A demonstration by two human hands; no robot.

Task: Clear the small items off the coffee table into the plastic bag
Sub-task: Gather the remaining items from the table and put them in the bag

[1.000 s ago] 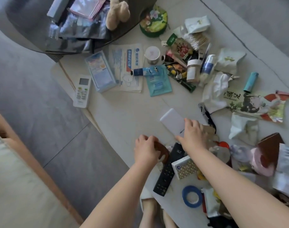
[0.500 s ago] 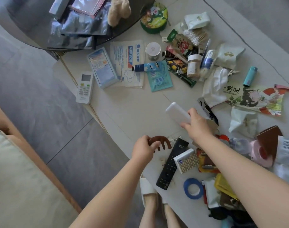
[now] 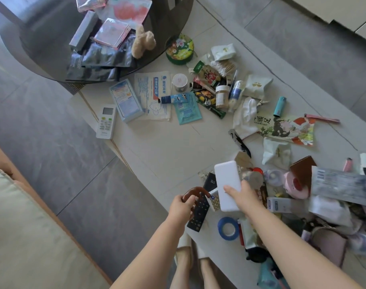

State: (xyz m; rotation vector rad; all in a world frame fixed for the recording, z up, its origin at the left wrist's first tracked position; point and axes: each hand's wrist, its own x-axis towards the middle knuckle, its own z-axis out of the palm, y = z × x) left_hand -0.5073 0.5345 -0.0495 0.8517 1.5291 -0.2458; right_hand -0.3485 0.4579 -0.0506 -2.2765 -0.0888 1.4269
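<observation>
My right hand [image 3: 243, 196] grips a flat white power bank [image 3: 228, 181], lifted over the near clutter of the pale coffee table [image 3: 167, 147]. My left hand [image 3: 181, 206] holds a brown hair claw clip [image 3: 195, 190] just above a black remote [image 3: 198, 213]. Small items cover the table: a blue tape roll [image 3: 228, 228], a pink tape dispenser [image 3: 295, 185], a teal lighter [image 3: 279, 106], a small jar [image 3: 222, 97], a blue tube [image 3: 173, 99] and several sachets. No plastic bag can be made out.
A white air-conditioner remote [image 3: 106, 121] lies at the table's left edge. A dark round glass table [image 3: 52, 49] with packets and a plush toy [image 3: 142, 43] overlaps the far corner. A beige sofa cushion [image 3: 27, 236] is at lower left, grey floor between.
My right hand has lifted the white power bank off the table and drawn it toward me. My left hand picked up the brown claw clip and holds it over the black remote.
</observation>
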